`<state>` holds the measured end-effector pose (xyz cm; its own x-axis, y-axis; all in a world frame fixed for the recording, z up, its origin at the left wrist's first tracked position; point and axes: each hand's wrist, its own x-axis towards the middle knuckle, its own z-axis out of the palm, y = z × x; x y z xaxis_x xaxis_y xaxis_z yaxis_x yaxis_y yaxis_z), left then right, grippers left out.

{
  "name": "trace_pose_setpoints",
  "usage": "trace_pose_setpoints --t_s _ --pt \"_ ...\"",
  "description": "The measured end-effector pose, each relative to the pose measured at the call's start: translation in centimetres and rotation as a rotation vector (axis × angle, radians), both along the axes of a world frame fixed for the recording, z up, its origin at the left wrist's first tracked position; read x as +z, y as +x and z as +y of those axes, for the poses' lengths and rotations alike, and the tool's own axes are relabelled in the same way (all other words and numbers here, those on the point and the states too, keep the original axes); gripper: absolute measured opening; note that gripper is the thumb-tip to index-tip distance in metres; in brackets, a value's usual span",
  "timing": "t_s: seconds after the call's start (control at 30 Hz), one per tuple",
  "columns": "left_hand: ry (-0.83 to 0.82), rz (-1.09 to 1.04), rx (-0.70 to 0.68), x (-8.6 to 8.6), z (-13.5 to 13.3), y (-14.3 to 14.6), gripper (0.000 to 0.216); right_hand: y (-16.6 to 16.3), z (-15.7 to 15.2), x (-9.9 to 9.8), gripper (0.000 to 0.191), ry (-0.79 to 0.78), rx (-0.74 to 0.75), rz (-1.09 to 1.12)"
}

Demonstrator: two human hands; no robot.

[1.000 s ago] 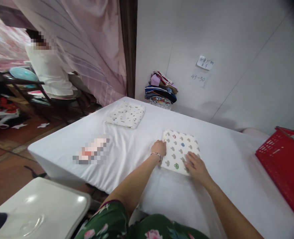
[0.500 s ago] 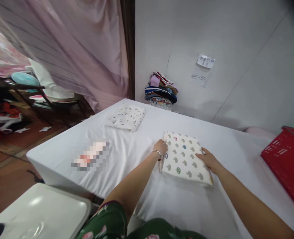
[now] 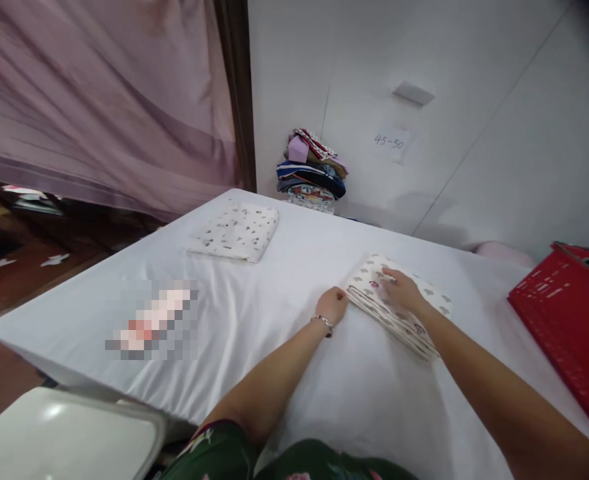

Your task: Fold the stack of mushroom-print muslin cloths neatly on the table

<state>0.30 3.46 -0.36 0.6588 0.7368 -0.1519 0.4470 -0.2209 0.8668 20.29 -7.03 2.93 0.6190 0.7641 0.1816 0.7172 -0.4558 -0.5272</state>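
Note:
A folded white cloth [image 3: 369, 270] with a grey mushroom print lies on the white-covered table in front of me, its layered edges toward me. My left hand [image 3: 332, 305], with a bracelet at the wrist, has its fingers curled at the cloth's left corner; the fingertips are partly hidden. On top of the cloth rests my right hand [image 3: 403, 292], fingers extended across the print. Farther back to the left is a second folded white cloth [image 3: 237, 230] with a small scattered print, touched by neither hand.
A blurred-out item [image 3: 152, 320] lies on the table [image 3: 284, 267] at left. At right stands a red plastic basket [image 3: 564, 327]. Folded fabrics are piled [image 3: 312, 170] by the wall. A white stool-like seat [image 3: 69, 433] is at lower left, a pink curtain [image 3: 124, 100] behind.
The mushroom-print cloth has been turned and now shows its stacked edges toward me. My right hand has moved from its right side onto its top. The view has shifted slightly.

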Motion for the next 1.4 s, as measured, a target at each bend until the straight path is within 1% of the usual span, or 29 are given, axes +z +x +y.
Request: trace_pose_setpoints --t_s 0.07,0.1,0.2,0.27,0.37,0.47,0.57,0.7,0.87,0.97,1.13,1.23,1.4 --pt "0.051 -0.02 0.075 -0.2 1.7 0.2 0.019 -2.5 -0.3 -1.2 0.035 0.031 0.067 0.0" --pt "0.068 -0.028 0.086 -0.3 2.2 0.5 0.022 -3.5 -0.3 -1.6 0.034 0.044 0.102 -0.009" --pt "0.107 -0.038 0.039 -0.5 2.4 1.1 0.025 -5.2 -0.2 -1.8 0.031 0.067 0.209 -0.081" --pt "0.155 -0.034 -0.01 -0.5 1.9 1.3 0.023 -5.7 0.1 -1.7 0.028 0.044 0.235 -0.145" --pt "0.215 -0.042 -0.056 -0.6 1.5 1.1 0.021 -6.1 0.4 -1.6 0.026 0.015 0.223 -0.23" --pt "0.208 -0.082 -0.072 -0.7 1.6 0.7 0.021 -6.7 0.2 -1.7 0.025 0.021 0.217 -0.283" --pt "0.195 -0.129 -0.088 -0.7 1.9 0.8 0.02 -7.2 0.1 -1.8 0.025 0.041 0.188 -0.276" --pt "0.163 -0.141 -0.088 -0.7 2.2 1.2 0.019 -7.3 0.2 -2.1 0.026 0.073 0.138 -0.224" --pt "0.186 -0.143 -0.074 -0.9 2.3 1.5 0.01 -7.0 0.5 -2.5 0.026 0.111 0.123 -0.193" --pt "0.191 -0.14 -0.068 -0.9 2.3 1.5 0.009 -7.3 0.4 -2.5 0.024 0.153 0.124 -0.223" --pt "0.218 -0.15 -0.084 -1.1 2.3 1.6 0.008 -8.3 0.3 -2.5 0.021 0.211 0.126 -0.341" --pt "0.224 -0.193 -0.082 -1.2 2.4 1.7 0.007 -8.3 0.8 -2.5 0.02 0.17 0.123 -0.372" --pt "0.214 -0.302 -0.109 -1.1 2.5 1.7 0.009 -8.1 2.0 -2.4 0.021 0.089 0.121 -0.345"
